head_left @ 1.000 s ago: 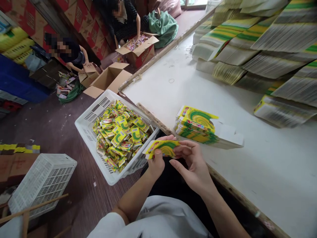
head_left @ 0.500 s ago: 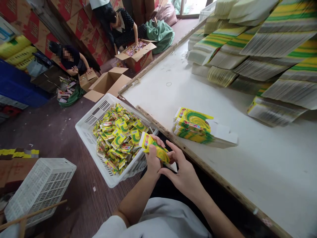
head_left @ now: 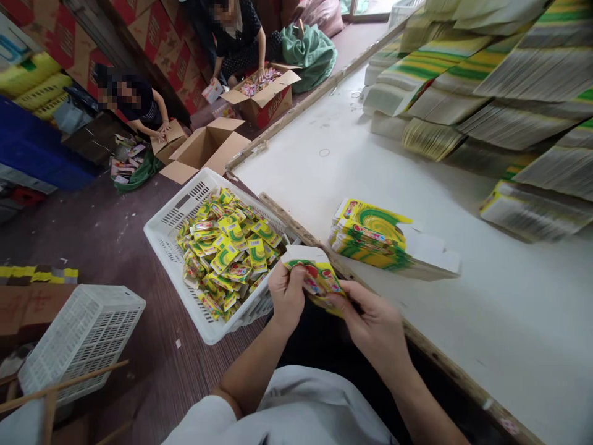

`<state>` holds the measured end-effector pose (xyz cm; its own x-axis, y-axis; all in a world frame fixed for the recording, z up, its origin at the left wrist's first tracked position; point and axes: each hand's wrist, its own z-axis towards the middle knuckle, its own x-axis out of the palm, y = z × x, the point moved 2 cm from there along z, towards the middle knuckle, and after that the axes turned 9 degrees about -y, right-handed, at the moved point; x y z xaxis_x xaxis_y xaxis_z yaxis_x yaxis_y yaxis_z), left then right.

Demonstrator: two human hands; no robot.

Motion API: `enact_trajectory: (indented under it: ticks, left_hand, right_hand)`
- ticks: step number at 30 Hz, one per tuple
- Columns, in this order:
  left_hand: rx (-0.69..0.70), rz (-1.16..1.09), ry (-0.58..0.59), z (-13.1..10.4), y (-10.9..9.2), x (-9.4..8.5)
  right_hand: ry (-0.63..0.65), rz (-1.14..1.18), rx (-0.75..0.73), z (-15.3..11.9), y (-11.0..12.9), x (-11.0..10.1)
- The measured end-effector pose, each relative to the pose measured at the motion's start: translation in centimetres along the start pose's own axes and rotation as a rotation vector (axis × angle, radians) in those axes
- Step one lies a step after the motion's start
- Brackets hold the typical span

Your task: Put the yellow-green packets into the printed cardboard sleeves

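Between my two hands is a yellow and green printed carton [head_left: 319, 279] with a white flap at its upper left end. My left hand [head_left: 290, 293] pinches its left part, thumb on top. At the right end, my right hand [head_left: 370, 321] grips it between thumb and fingers. Both hands are closed on the carton, above my lap. To the left stands a white plastic crate [head_left: 160, 238] heaped with small yellow and green packs [head_left: 227, 253]. A stack of flattened matching cartons [head_left: 375, 232] lies on the white table, just beyond my right hand.
The white table [head_left: 486, 334] has a raised wooden edge [head_left: 430, 352]. Tall bundles of flat cartons [head_left: 509, 93] fill its far right. Another white crate [head_left: 83, 340] is at lower left. Two people work by an open cardboard box [head_left: 204, 148] and a filled box [head_left: 269, 102].
The carton has turned in my hands, showing its white flap. My right hand has gone from spread fingers to gripping the carton's right end. The view has shifted slightly.
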<state>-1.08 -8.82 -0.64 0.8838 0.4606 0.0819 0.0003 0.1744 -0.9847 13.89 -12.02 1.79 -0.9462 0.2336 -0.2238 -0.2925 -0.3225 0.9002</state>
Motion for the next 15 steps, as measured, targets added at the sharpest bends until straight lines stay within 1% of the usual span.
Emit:
enact_trajectory:
  ticks: [1, 2, 4, 5, 6, 7, 9, 10, 11, 12, 13, 15]
  left_hand:
    - [0.064, 0.019, 0.006, 0.1, -0.6, -0.3]
    - [0.143, 0.022, -0.021, 0.1, -1.4, -0.8]
    - [0.320, 0.010, -0.112, 0.0, -3.6, -1.9]
    - [0.405, 0.020, -0.110, -0.1, -4.8, -2.3]
    - [0.473, 0.061, -0.046, -0.2, -5.9, -2.5]
    - [0.511, 0.133, 0.082, -0.2, -6.8, -2.5]
    - [0.499, 0.324, 0.423, -0.1, -7.6, -2.0]
    - [0.450, 0.411, 0.581, 0.0, -7.5, -1.7]
    - [0.377, 0.475, 0.701, 0.2, -7.1, -1.5]
    - [0.296, 0.518, 0.773, 0.4, -6.5, -1.3]
    - [0.222, 0.545, 0.805, 0.5, -5.9, -1.1]
    - [0.116, 0.569, 0.796, 0.3, -4.7, -0.8]
  right_hand:
    - [-0.030, -0.048, -0.033, 0.3, -0.1, -0.7]
    - [-0.047, -0.100, -0.069, 0.5, -0.2, -1.4]
    - [-0.033, -0.207, -0.147, 0.9, -0.2, -2.4]
    - [-0.006, -0.257, -0.194, 0.9, -0.1, -2.6]
    - [0.025, -0.295, -0.247, 0.9, 0.0, -2.6]
    - [0.062, -0.313, -0.306, 0.8, 0.2, -2.4]
    - [0.130, -0.298, -0.413, 0.4, 0.7, -1.7]
    - [0.153, -0.282, -0.449, 0.1, 0.8, -1.4]
    - [0.157, -0.274, -0.462, -0.1, 0.9, -1.2]
    - [0.135, -0.275, -0.452, -0.3, 0.8, -1.2]
    - [0.090, -0.279, -0.415, -0.5, 0.7, -1.3]
    - [-0.062, -0.242, -0.273, -0.8, 0.1, -2.0]
